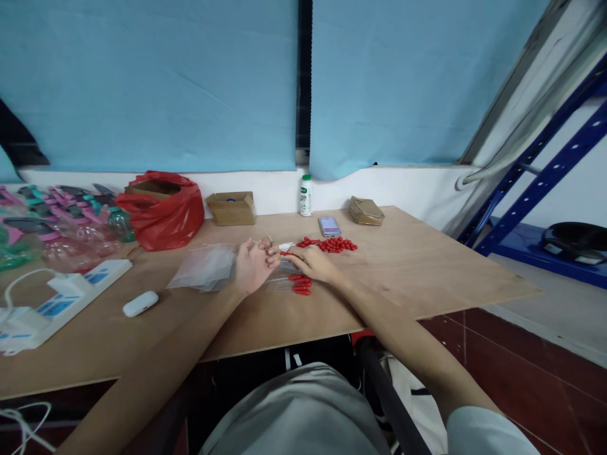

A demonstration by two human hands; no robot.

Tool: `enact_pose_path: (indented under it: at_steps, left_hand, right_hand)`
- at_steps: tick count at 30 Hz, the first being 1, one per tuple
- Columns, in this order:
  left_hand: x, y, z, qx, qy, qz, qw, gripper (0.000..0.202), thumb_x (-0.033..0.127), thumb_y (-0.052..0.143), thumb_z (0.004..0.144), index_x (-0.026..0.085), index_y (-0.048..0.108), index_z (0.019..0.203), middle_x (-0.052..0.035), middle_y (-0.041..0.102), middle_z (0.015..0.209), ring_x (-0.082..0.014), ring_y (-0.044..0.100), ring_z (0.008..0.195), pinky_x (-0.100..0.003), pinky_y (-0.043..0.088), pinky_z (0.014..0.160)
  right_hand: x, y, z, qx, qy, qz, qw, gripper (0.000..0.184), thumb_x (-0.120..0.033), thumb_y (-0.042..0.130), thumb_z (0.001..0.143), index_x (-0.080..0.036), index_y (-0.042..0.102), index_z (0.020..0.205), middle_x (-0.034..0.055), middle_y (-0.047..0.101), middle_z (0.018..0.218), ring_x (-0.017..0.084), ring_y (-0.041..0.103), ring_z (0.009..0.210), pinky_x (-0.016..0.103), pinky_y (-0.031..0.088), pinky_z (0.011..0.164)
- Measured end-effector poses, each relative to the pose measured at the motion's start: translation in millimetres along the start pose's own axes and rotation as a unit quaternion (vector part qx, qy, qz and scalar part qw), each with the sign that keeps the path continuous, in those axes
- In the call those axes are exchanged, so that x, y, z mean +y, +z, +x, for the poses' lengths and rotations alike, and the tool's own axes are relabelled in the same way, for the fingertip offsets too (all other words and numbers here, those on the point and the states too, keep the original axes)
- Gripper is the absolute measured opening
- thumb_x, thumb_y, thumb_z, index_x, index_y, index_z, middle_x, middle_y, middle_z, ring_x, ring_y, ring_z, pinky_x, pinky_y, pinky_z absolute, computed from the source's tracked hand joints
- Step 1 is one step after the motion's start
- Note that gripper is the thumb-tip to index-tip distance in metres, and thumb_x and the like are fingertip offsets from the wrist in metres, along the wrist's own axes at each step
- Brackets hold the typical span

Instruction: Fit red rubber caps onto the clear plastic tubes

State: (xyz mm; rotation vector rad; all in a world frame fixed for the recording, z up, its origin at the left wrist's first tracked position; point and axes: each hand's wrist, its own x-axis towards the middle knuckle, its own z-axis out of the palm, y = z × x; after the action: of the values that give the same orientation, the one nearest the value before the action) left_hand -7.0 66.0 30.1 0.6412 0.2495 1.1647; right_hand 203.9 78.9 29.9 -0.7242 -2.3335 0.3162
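My left hand [253, 266] is turned palm up, fingers curled around a thin pale rod whose tip shows above them. From the right, my right hand [313, 262] pinches the red end piece [286, 253] of this rod. The two hands almost meet over the table. Beneath and in front of my right hand lie several similar thin rods with red ends [302, 284]. A heap of small red pieces [336, 244] is just beyond that hand. Left of my left hand lies a stack of clear plastic bags [202, 268]. The rod's exact kind is too small to tell.
A phone [329, 226], a white bottle [306, 196] and two cardboard boxes [231, 208] stand along the back. To the left are a red plastic bag [164, 212], clear spray bottles [78, 237], a power strip [66, 303] and a white earbud case [140, 304].
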Motion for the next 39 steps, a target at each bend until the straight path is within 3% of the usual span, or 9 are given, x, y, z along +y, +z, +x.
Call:
enact_pose_path:
  at_steps: [10,20,39]
  left_hand:
    - [0,-1.9,3,0.002,0.036,0.027,0.999,0.049,0.060,0.032,0.101,0.021,0.040,0.073,-0.0065,0.048,0.077,-0.0179,0.048,0.064,-0.030,0.044,0.060]
    - [-1,-3.9,4,0.028,0.031,0.012,0.999,0.040,0.045,0.038,0.101,0.021,0.039,0.069,-0.0059,0.048,0.073,-0.0177,0.047,0.062,-0.030,0.044,0.058]
    - [-3,-5.5,2,-0.029,0.036,0.076,0.996,0.033,0.038,0.039,0.096,0.021,0.036,0.068,-0.0023,0.040,0.067,-0.0148,0.041,0.057,-0.027,0.039,0.053]
  right_hand:
    - [9,-2,3,0.017,0.039,0.003,0.999,0.036,-0.049,0.054,0.103,-0.018,0.062,0.087,-0.0007,0.059,0.069,0.013,0.052,0.062,0.025,0.032,0.064]
    - [12,-3,3,0.001,0.023,0.016,1.000,0.034,-0.041,0.046,0.108,-0.018,0.065,0.092,0.0033,0.069,0.082,0.015,0.060,0.072,0.026,0.037,0.071]
    - [4,-8,-1,-0.029,-0.006,0.020,0.999,0.039,-0.038,0.041,0.109,-0.018,0.062,0.083,0.0025,0.066,0.074,0.015,0.057,0.067,0.026,0.037,0.072]
